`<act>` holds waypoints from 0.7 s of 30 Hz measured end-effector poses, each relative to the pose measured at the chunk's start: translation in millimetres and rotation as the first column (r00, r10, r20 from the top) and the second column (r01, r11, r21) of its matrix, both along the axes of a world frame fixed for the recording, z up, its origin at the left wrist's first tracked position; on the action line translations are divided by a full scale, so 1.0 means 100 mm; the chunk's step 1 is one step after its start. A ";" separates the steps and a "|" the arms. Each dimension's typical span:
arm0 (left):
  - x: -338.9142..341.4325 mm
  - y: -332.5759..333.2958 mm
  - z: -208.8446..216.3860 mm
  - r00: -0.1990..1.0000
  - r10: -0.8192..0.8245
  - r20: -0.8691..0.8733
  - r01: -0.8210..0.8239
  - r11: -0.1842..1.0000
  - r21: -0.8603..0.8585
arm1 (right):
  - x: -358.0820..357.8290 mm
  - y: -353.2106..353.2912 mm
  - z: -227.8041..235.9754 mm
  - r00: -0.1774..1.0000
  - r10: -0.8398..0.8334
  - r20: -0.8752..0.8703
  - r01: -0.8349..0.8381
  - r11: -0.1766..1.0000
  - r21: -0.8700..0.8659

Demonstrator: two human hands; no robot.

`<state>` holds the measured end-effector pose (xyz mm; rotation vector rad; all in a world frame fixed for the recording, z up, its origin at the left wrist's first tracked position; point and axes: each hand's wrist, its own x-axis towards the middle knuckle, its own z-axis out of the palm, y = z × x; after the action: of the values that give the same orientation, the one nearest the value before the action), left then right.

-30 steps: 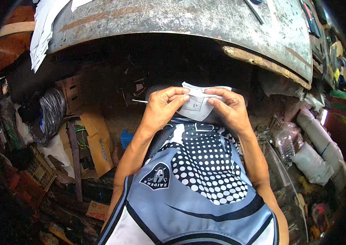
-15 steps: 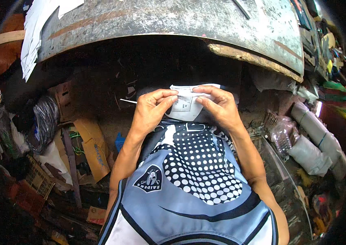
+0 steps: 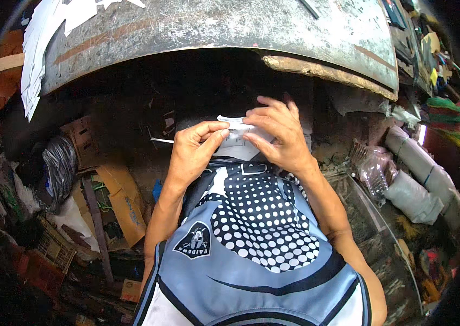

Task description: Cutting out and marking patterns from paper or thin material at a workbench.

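Above my lap is a white sheet of paper [image 3: 236, 149] with printed lines, its far edge folded over. My left hand [image 3: 194, 149] pinches the left part of that fold between thumb and index finger. At the right part of the fold, my right hand [image 3: 280, 133] has its thumb on the near side and its index finger at the far edge, with its other fingers raised and spread. The right hand hides the sheet's right part. A thin white strip [image 3: 161, 140] sticks out to the left of my left hand.
Beyond my hands stands a scratched metal-topped table [image 3: 186, 35] with a wooden edge piece [image 3: 322, 70]. White paper sheets [image 3: 35, 65] hang over its left corner. Cardboard [image 3: 121, 204] and a black plastic bag [image 3: 60, 165] lie left; wrapped rolls [image 3: 425, 163] and clear plastic containers [image 3: 370, 165] lie right.
My right hand's fingers have lifted and spread, and its thumb and index tip have shifted left along the fold. My left hand keeps its pinch. The whole view has shifted slightly.
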<state>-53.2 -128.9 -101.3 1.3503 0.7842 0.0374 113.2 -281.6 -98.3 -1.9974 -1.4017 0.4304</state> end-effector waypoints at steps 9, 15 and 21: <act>0.00 0.00 0.04 1.000 0.019 0.004 -0.019 0.999 -0.037 | 0.02 0.01 -0.02 0.991 0.030 -0.128 -0.025 0.999 0.044; 0.00 -0.01 0.02 0.999 0.028 0.015 -0.027 0.999 -0.044 | 0.02 0.01 -0.02 0.989 0.041 -0.140 -0.033 0.998 0.061; -0.01 0.03 0.06 1.000 -0.005 -0.013 0.005 0.999 -0.043 | 0.04 -0.01 -0.02 0.980 0.065 -0.190 -0.060 0.998 0.029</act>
<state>-53.8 -126.0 -95.0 1.3131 0.7885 0.0082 117.5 -282.4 -100.3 -1.8441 -1.3452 0.6142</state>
